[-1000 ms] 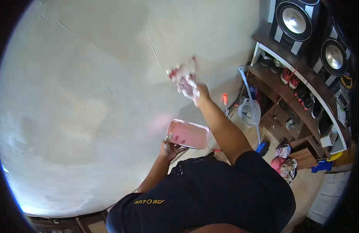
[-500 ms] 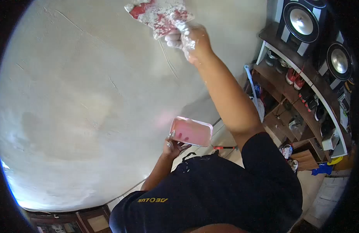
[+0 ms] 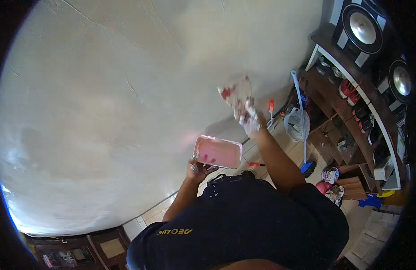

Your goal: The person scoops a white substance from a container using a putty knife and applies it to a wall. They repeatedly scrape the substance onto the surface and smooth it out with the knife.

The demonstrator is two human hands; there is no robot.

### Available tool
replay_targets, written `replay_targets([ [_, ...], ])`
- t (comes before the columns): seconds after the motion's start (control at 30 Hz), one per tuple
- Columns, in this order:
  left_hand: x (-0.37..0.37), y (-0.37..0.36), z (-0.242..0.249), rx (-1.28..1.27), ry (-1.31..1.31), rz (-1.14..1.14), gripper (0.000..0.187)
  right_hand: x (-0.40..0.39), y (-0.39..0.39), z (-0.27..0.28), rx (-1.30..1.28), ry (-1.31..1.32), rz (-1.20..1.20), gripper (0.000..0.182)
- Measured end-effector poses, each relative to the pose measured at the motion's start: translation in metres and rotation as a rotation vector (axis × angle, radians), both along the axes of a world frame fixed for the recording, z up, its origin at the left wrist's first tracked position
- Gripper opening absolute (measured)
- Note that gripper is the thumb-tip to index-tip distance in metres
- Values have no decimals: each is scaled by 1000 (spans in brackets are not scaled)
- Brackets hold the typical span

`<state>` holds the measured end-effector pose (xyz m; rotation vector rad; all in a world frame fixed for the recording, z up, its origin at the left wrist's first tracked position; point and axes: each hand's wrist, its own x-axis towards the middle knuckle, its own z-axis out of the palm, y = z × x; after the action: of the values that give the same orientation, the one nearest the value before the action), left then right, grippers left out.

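My left hand (image 3: 198,170) holds up a shallow pink tray (image 3: 219,152) by its near left edge, thumb on the rim and fingers underneath. Their dark outlines show through its floor. My right hand (image 3: 251,123), coated in white putty, is closed round the narrow end of a putty spreader (image 3: 237,93). The spreader is broad and flat, red under a crust of white putty, and points up and to the left. It overlaps the grey-white plastered wall (image 3: 140,112) in this view. Dried smears of putty sit on my left fingers.
At right stands a brown shelf unit (image 3: 331,103) with shoes, and large speakers (image 3: 363,29) on top. A blue-handled broom (image 3: 300,117), a plastic bag (image 3: 297,123) and an orange-handled tool (image 3: 271,108) are by the wall. Shoes (image 3: 330,175) lie on the floor. A dark cabinet (image 3: 73,254) is at lower left.
My right hand has come down and right with the spreader, from high on the wall to just above and right of the tray. My left hand and the tray have hardly moved.
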<state>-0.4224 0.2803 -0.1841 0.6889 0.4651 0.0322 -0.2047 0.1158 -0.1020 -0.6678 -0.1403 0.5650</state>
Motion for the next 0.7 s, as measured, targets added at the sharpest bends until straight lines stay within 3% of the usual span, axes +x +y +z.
replay_targets([
  [0.07,-1,1,-5,-65,-15,16,59,3,7,85,155,-125,7,37],
  [0.1,0,3,-8,-70,-12,-2,58,5,13,126,289,-308,16,37],
  [0.13,1,6,-8,-73,-12,-19,58,-11,19,182,283,-209,-71,32],
  [0.17,-1,2,2,-56,-20,-30,58,-13,21,222,262,-376,-60,30],
  [0.27,-2,-9,22,-46,-78,-23,59,-48,28,307,206,-644,-183,25],
  [0.3,-1,-10,22,-38,-83,-22,58,-45,38,304,140,-680,-177,26],
  [0.43,2,-8,5,-92,-117,38,58,-23,65,215,6,-605,-252,30],
  [0.53,6,-5,0,-67,-104,38,61,0,61,51,-223,-441,-168,24],
  [0.63,7,-5,1,-37,-55,39,66,3,26,-70,-234,-197,-48,27],
  [0.7,6,-8,7,-23,-35,49,65,4,-2,-59,-254,-159,-2,31],
])
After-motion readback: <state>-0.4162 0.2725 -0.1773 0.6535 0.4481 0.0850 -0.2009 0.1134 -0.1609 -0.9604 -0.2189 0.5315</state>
